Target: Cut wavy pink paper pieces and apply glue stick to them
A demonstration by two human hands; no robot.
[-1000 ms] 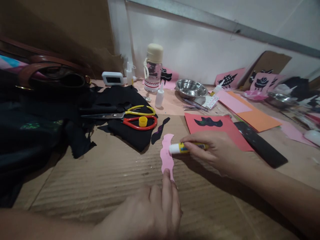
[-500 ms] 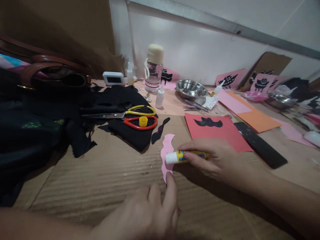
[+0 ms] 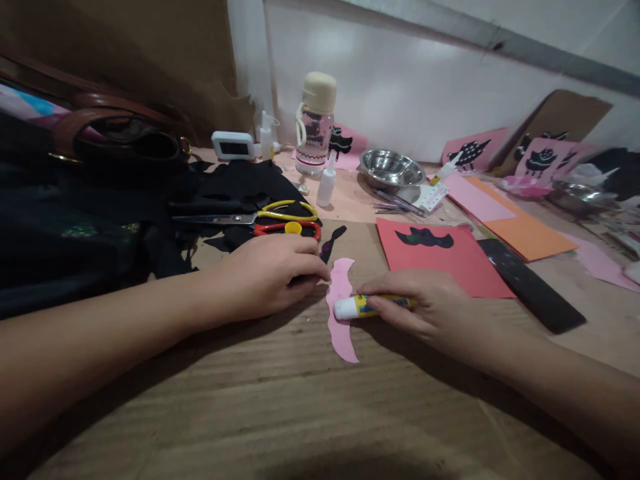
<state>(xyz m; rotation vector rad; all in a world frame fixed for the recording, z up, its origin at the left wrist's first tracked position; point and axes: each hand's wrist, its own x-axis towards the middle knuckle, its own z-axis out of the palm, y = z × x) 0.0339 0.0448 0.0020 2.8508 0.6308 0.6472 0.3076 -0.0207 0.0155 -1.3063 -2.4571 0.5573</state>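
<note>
A wavy-edged pink paper cutout (image 3: 342, 341) lies on the corrugated cardboard. In my right hand (image 3: 427, 303) is a yellow glue stick (image 3: 367, 307), held on its side with the white end resting on or just over the middle of the cutout. My left hand (image 3: 273, 273) hovers low at the cutout's upper left edge, fingers loosely bent and apart, holding nothing; whether the fingertips touch the paper is hard to tell. Just beyond them lies a narrow dark fabric scrap (image 3: 333, 244). A yellow cap (image 3: 293, 229) sits by the scissors (image 3: 287, 212) on black cloth (image 3: 235, 183).
Red paper (image 3: 425, 270) bearing a dark bat-like shape (image 3: 425, 237) lies to the right, alongside a black strip (image 3: 533, 287). Behind stand a small white bottle (image 3: 327, 187), a drinking bottle (image 3: 315, 123) and a metal bowl (image 3: 391, 170). A dark bag (image 3: 75, 220) fills the left.
My left hand has left the cutout's lower end and moved up to its upper left edge. The glue stick stays at the cutout's middle in my right hand. The view has shifted slightly.
</note>
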